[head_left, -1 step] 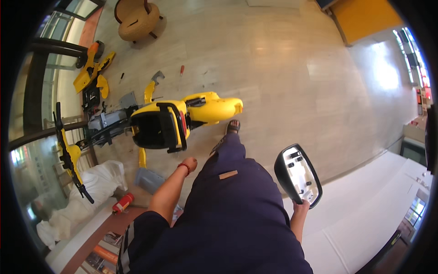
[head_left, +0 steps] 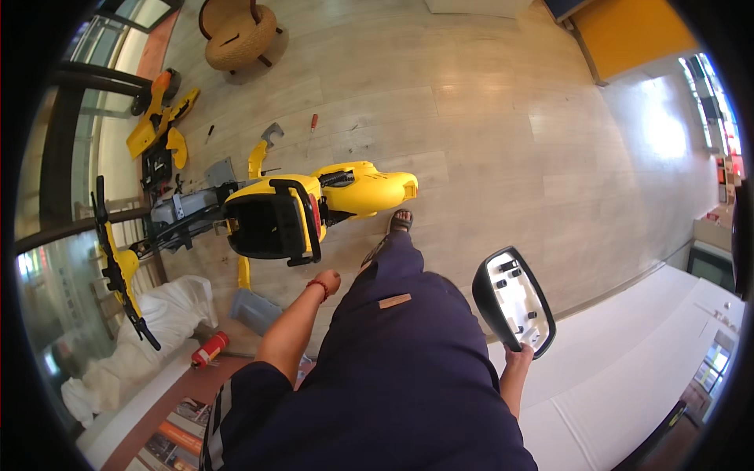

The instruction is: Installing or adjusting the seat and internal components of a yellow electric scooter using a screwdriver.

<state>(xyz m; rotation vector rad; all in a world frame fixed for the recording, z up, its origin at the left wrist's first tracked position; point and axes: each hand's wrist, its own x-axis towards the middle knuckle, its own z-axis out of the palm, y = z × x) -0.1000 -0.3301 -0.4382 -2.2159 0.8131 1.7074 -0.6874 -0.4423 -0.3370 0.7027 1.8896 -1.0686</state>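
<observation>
Black seat-like part (head_left: 491,302), its white moulded underside (head_left: 510,294) showing, is held out tilted at the person's right, beside a long white surface (head_left: 620,361) in this view. The right hand (head_left: 517,355) grips its near end, fingers (head_left: 521,349) closed around the rim; how they sit behind it is hidden. The left hand (head_left: 330,281), with a red bracelet (head_left: 317,286) at the wrist, has its fingers curled in toward the palm; I cannot tell whether anything is inside. It is near the black rear rail (head_left: 307,212) of a yellow scooter (head_left: 369,188), but apart from it.
</observation>
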